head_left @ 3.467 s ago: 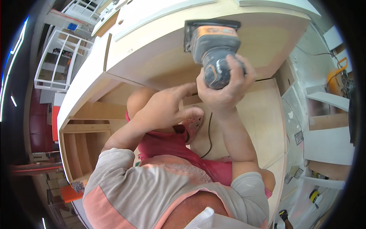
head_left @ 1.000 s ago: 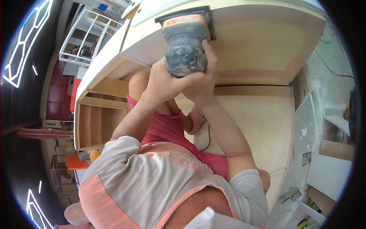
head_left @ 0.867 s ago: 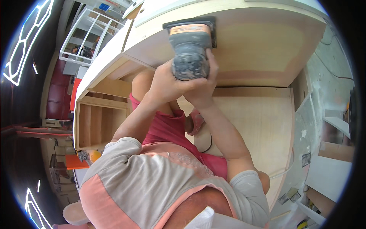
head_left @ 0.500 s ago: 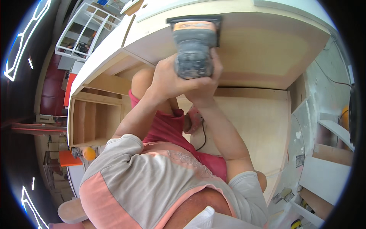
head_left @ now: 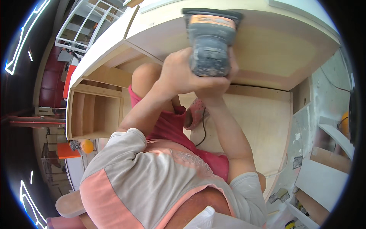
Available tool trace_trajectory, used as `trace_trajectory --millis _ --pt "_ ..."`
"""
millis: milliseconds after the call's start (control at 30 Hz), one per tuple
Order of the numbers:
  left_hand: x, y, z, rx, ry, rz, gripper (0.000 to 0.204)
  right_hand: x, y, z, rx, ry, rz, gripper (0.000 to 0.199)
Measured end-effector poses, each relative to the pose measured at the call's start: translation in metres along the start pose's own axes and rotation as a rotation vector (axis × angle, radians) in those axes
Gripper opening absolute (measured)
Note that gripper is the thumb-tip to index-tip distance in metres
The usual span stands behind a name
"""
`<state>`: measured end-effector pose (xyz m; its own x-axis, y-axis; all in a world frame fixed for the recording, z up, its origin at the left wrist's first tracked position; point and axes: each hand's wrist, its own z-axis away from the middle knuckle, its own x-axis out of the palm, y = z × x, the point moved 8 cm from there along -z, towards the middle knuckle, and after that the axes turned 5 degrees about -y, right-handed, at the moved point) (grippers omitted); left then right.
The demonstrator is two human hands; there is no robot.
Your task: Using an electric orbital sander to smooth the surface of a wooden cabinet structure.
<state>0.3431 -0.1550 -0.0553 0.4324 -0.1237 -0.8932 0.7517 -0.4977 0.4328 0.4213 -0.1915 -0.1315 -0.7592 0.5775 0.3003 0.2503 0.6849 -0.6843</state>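
A dusty dark-grey power sander (head_left: pixel 210 47) with an orange band is held up in both of my hands. Its flat black pad (head_left: pixel 190 13) lies against the face of a pale wooden panel (head_left: pixel 274 45), near the panel's upper edge. My left hand (head_left: pixel 177 72) is wrapped round the left side of the sander's body. From below and the right, my right hand (head_left: pixel 215 87) grips the same body, its fingers partly hidden behind the tool. A dark cord (head_left: pixel 204 131) runs beside my foot; where it joins is hidden.
Open wooden cabinet compartments (head_left: pixel 101 112) stand at the left. Under me spreads a light wooden board (head_left: pixel 263 114). White panels and boxes (head_left: pixel 324 177) are stacked at the right. An orange round object (head_left: pixel 88 146) sits by the cabinet's lower left, and a white frame (head_left: pixel 85 28) stands farther back.
Both hands have carried the sander to the right and slightly up along the wooden panel. The grip looks the same, and the view has shifted a little.
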Motion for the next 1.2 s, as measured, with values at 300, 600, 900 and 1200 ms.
trace_trajectory --millis 300,600,900,1200 --pt "0.026 -0.049 0.018 -0.057 -0.09 0.291 0.051 0.014 0.022 0.023 0.03 -0.291 -0.097 0.075" --pt "0.02 0.042 -0.024 0.009 -0.047 -0.06 0.069 -0.026 0.027 -0.025 0.03 0.068 -0.126 0.081" --pt "-0.032 0.039 -0.001 0.293 0.193 0.071 0.04 -0.062 0.017 -0.076 0.287 0.116 -0.247 0.075" --pt "-0.205 -0.134 -0.044 -0.061 0.707 -0.568 0.062 -0.052 0.005 -0.065 0.096 0.2 -0.162 0.068"
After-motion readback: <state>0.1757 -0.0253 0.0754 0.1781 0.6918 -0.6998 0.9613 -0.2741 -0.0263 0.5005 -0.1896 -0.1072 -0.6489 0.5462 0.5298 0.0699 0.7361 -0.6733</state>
